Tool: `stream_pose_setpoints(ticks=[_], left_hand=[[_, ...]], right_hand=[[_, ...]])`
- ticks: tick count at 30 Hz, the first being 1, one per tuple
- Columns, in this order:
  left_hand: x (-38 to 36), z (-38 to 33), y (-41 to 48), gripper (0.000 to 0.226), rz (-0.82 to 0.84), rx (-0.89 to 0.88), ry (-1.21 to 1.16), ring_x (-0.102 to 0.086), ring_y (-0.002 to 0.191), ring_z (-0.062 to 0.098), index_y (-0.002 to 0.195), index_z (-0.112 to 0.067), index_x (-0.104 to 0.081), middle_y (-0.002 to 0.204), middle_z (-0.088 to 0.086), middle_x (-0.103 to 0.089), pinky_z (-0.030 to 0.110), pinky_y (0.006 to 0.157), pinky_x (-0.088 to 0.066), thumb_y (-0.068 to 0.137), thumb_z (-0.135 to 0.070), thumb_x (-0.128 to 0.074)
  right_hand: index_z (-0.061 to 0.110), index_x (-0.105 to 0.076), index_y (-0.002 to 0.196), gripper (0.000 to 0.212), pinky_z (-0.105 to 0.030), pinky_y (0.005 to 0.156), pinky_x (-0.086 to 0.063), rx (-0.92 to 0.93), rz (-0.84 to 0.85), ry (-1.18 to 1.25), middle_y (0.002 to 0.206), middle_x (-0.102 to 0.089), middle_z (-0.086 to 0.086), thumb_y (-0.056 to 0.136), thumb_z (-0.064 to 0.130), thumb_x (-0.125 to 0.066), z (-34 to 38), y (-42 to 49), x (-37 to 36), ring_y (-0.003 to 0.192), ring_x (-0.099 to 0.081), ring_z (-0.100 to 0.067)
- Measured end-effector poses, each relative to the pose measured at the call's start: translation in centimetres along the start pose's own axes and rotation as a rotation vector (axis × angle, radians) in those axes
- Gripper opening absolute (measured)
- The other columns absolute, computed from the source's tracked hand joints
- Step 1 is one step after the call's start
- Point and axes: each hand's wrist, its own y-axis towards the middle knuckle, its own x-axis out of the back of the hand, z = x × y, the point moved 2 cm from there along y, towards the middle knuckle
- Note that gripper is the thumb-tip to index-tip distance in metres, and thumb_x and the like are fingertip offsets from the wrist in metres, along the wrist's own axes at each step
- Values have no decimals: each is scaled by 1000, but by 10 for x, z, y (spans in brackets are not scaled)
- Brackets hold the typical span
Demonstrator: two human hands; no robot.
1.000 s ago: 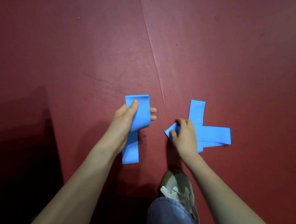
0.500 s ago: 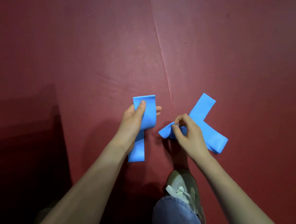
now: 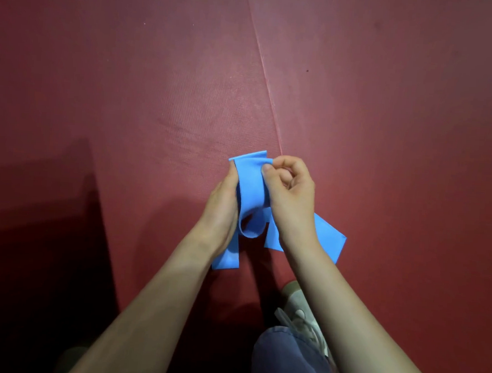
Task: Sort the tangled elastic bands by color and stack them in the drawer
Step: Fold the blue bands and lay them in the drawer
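Observation:
Both hands hold blue elastic bands together above a dark red floor mat. My left hand (image 3: 223, 205) grips a folded blue band (image 3: 250, 186) from its left side, and one end hangs down below the wrist (image 3: 226, 260). My right hand (image 3: 289, 194) pinches the top right corner of that same bundle with thumb and fingers. More blue band (image 3: 328, 237) sticks out beneath and to the right of my right wrist. How many bands are in the bundle is hidden by the hands. No drawer is in view.
The red mat (image 3: 159, 80) fills the view, with a seam (image 3: 270, 101) running from the top down to the hands. A dark shadowed area (image 3: 33, 245) lies at the lower left. My grey shoe (image 3: 303, 313) and blue trouser knee (image 3: 289, 359) are at the bottom.
My right hand lifted its blue bands off the mat and brought them left against the band in my left hand. Both hands now meet on one bundle.

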Motion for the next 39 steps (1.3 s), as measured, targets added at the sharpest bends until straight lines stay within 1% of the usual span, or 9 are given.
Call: stream_pose_setpoints(ticks=[3,7,17,26,29,31,33,36,39], left_hand=[[-2,-1,-2,60,63,2,-38,-66,85,18,92,-10,-65,92,10,-69,31,85,-51,89,-52,-23],[-3,-3,-5,24,44,-94,107,-65,74,13,90,-16,-62,82,2,-69,29,77,-51,93,-26,-40],[-5,-13,-5,23,12,-203,164,-66,62,4,86,-17,-61,62,-8,-71,17,64,-54,95,-16,-39],[5,-49,-5,25,-133,-399,195,-66,60,2,81,-17,-60,61,-13,-71,18,61,-55,95,-18,-39],[5,-59,-4,26,-151,-406,118,-67,60,3,82,-17,-59,62,-11,-71,20,59,-54,96,-21,-37],[6,-59,-3,26,-151,-398,96,-67,60,4,83,-17,-59,63,-11,-71,21,59,-54,96,-22,-37],[6,-56,-4,25,-144,-374,112,-67,61,4,84,-18,-59,64,-10,-72,21,58,-54,96,-23,-38],[7,-51,-4,26,-116,-340,136,-67,60,5,84,-17,-60,64,-10,-72,22,59,-54,96,-22,-37],[7,-49,-4,27,-72,-321,165,-67,60,6,84,-16,-59,63,-9,-72,23,61,-55,96,-20,-36]], right_hand=[[22,-45,71,28,-8,46,-29,28,6,-47,34,-42,17,86,0,-53,-1,1,-2,37,-34,2],[22,-44,72,27,-7,46,-31,51,14,-57,36,-45,19,86,1,-54,-1,2,-4,37,-39,3],[25,-40,79,28,-10,48,-33,115,49,-87,54,-46,6,86,4,-57,9,1,-5,39,-39,3],[20,-49,72,24,-10,49,-38,-161,511,-211,40,-51,12,84,2,-59,-4,5,-1,38,-45,5],[5,-65,83,11,-17,59,-48,-155,686,-504,60,-63,7,88,10,-56,-23,-1,1,56,-51,8],[-4,-65,90,27,-39,74,-49,-130,740,-803,79,-68,-19,86,22,-58,-43,-4,3,69,-51,-12],[-7,-63,91,34,-44,75,-47,-162,727,-929,91,-65,-29,84,26,-59,-54,-7,4,72,-50,-23],[-6,-62,98,31,-40,75,-46,-162,730,-922,94,-65,-24,83,22,-60,-60,-14,-1,81,-60,-30],[5,-52,120,40,-19,73,-41,-103,545,-708,112,-59,-12,80,2,-58,-63,-14,-1,81,-57,-18]])
